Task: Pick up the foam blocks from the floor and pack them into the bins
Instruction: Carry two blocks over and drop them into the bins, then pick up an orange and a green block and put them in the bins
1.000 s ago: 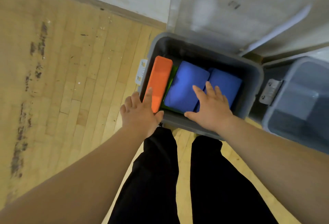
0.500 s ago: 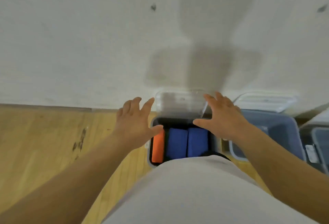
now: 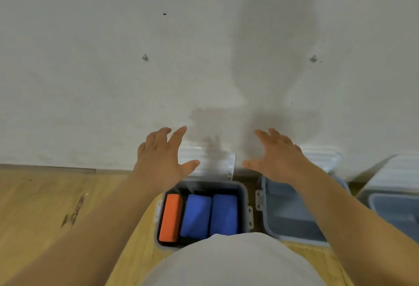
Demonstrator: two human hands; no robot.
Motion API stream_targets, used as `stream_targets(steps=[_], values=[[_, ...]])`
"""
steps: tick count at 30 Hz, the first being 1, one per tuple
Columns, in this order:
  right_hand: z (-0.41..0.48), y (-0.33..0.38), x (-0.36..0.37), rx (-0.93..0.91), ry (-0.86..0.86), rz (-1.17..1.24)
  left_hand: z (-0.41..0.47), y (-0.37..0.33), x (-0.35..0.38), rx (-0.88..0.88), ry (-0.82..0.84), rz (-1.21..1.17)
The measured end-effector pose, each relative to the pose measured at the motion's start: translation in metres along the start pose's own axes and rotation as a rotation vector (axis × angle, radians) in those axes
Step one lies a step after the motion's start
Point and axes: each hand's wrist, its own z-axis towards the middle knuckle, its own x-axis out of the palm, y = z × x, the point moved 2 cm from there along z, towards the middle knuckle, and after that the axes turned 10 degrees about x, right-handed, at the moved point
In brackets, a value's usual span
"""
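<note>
Head view, foam blocks [image 3: 196, 215] in bin [image 3: 243, 189], below left hand [image 3: 160, 159], right hand [image 3: 279, 155]

Scuffed wooden floor [image 3: 45, 206], three grey bins [image 3: 243, 204] in a row along the wall [image 3: 90, 81]

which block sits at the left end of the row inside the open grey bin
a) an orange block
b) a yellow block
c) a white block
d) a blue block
a: the orange block stands against the left wall of the grey bin, with a blue block beside it and a second blue block further right.
</note>
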Motion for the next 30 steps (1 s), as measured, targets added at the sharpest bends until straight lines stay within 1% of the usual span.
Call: stream_targets(steps=[4, 7, 10, 13, 16, 19, 21, 24, 27, 29, 30], values=[[0.017, -0.038, -0.003, -0.107, 0.077, -0.119, -0.015, -0.044, 0.032, -0.141, -0.011, -0.042], [0.023, -0.055, 0.013, -0.261, 0.149, -0.289, -0.053, -0.080, 0.071, -0.338, 0.005, -0.110], [0.015, -0.054, 0.044, -0.429, 0.237, -0.458, -0.112, -0.112, 0.109, -0.565, 0.091, -0.213], [-0.024, -0.042, 0.087, -0.650, 0.368, -0.610, -0.208, -0.154, 0.144, -0.843, 0.138, -0.323], [-0.078, -0.028, 0.128, -0.862, 0.439, -0.746, -0.300, -0.204, 0.171, -1.111, 0.104, -0.390], [-0.145, -0.024, 0.160, -1.067, 0.478, -0.868, -0.378, -0.265, 0.193, -1.339, 0.040, -0.471], [-0.195, -0.030, 0.182, -1.217, 0.486, -0.977, -0.428, -0.315, 0.210, -1.484, -0.038, -0.505], [-0.284, -0.059, 0.227, -1.468, 0.472, -1.180, -0.500, -0.416, 0.250, -1.728, -0.145, -0.596], [-0.380, -0.125, 0.274, -1.652, 0.481, -1.356, -0.562, -0.532, 0.295, -1.953, -0.244, -0.738], [-0.449, -0.180, 0.297, -1.750, 0.530, -1.455, -0.600, -0.613, 0.320, -2.078, -0.255, -0.825], [-0.486, -0.210, 0.307, -1.831, 0.552, -1.514, -0.616, -0.658, 0.330, -2.167, -0.277, -0.870]])
